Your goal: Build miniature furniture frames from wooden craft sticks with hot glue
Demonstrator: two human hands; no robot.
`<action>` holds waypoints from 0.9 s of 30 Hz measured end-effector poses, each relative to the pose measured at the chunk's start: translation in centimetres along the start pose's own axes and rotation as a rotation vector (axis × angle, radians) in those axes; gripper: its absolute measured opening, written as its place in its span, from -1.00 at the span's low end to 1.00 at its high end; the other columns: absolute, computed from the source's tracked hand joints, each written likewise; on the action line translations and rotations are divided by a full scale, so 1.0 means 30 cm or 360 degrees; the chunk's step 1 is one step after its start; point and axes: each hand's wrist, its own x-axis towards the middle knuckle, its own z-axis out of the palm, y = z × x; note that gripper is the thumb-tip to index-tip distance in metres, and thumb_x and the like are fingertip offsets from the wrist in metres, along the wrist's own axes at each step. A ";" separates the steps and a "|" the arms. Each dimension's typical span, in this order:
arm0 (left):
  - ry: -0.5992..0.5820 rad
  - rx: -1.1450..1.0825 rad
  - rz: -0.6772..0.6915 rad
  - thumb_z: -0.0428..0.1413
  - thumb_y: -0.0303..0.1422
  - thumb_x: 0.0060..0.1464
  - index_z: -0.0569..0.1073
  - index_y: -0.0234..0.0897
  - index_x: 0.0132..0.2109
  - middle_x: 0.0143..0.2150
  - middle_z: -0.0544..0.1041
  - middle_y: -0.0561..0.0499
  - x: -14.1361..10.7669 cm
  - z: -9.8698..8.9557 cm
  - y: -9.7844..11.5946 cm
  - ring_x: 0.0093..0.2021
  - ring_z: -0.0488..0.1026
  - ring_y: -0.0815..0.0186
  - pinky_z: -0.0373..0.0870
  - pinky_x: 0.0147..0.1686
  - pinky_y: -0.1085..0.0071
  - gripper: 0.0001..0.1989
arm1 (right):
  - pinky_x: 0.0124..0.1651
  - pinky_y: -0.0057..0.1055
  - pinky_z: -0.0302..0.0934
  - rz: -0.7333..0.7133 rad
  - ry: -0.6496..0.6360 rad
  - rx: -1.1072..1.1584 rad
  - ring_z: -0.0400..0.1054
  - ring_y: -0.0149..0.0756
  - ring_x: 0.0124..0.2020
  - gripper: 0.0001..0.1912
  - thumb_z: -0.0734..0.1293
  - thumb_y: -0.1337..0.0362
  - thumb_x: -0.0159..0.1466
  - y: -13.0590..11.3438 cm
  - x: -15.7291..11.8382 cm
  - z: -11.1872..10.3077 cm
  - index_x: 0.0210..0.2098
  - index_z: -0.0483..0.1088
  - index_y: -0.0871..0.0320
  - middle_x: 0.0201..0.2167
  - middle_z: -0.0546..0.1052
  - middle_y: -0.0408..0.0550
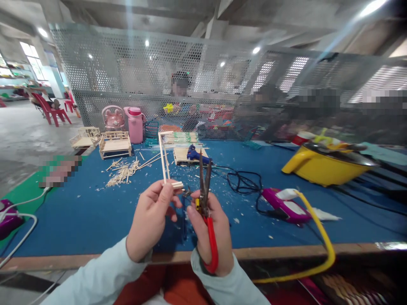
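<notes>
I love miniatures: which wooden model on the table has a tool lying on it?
The rightmost model, beyond the right hand: a blue glue gun lies on it. The two left models, with raised rails, carry none.

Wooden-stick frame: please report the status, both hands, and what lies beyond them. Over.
Left hand pinching wooden-stick frame. Right hand holding red-handled scissors, blades upward, parted. Beyond: loose stick pieces, blue glue gun.

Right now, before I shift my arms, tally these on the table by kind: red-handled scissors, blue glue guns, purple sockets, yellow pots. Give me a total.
Red-handled scissors: 1, in the right hand, above the table
Blue glue gun: 1
Purple sockets: 2
Yellow pot: 1
Total: 5
</notes>
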 end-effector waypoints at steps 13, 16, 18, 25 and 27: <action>-0.1098 0.2452 0.0434 -0.12 -0.28 0.15 0.44 -0.33 -0.13 -0.04 0.41 -0.17 0.212 -0.329 0.058 -0.12 0.39 0.19 0.28 -0.11 0.30 -0.68 | -0.36 -0.35 0.22 0.0111 -0.0001 -0.1182 0.37 -0.21 -0.43 -0.65 0.27 0.14 0.08 0.171 0.083 -0.196 -0.17 0.33 0.18 -0.42 0.50 0.01; -0.0780 0.2327 0.0545 -0.19 -0.24 0.17 0.35 -0.33 0.02 0.02 0.40 -0.16 0.229 -0.361 0.085 0.01 0.32 0.20 0.23 -0.02 0.30 -0.60 | -0.31 -0.31 0.23 0.0041 -0.0205 -0.1416 0.40 -0.14 -0.32 -0.68 0.27 0.23 0.04 0.199 0.091 -0.217 -0.20 0.36 0.18 -0.35 0.52 0.06; -0.0511 0.2277 0.0594 -0.17 -0.24 0.16 0.38 -0.31 -0.01 -0.04 0.45 -0.14 0.237 -0.369 0.098 -0.07 0.37 0.21 0.27 -0.09 0.32 -0.62 | -0.36 -0.34 0.22 0.0020 -0.0272 -0.1455 0.40 -0.15 -0.36 -0.68 0.26 0.27 0.03 0.203 0.094 -0.219 -0.20 0.38 0.17 -0.37 0.53 0.03; -0.0881 0.2210 0.0460 -0.01 -0.28 0.08 0.52 -0.27 -0.36 -0.38 0.54 -0.06 0.225 -0.349 0.015 -0.34 0.42 0.29 0.28 -0.29 0.42 -0.75 | -0.48 -0.42 0.17 -0.0022 -0.0258 -0.1369 0.39 -0.25 -0.52 -0.70 0.23 0.35 0.02 0.210 0.112 -0.233 -0.24 0.42 0.11 -0.53 0.53 -0.08; -0.0878 0.2157 0.0438 -0.01 -0.28 0.08 0.52 -0.27 -0.38 -0.39 0.55 -0.06 0.220 -0.350 -0.001 -0.35 0.43 0.29 0.28 -0.29 0.42 -0.75 | -0.47 -0.40 0.17 0.0027 -0.0178 -0.1438 0.40 -0.22 -0.51 -0.70 0.24 0.33 0.02 0.222 0.126 -0.264 -0.24 0.43 0.12 -0.50 0.54 -0.05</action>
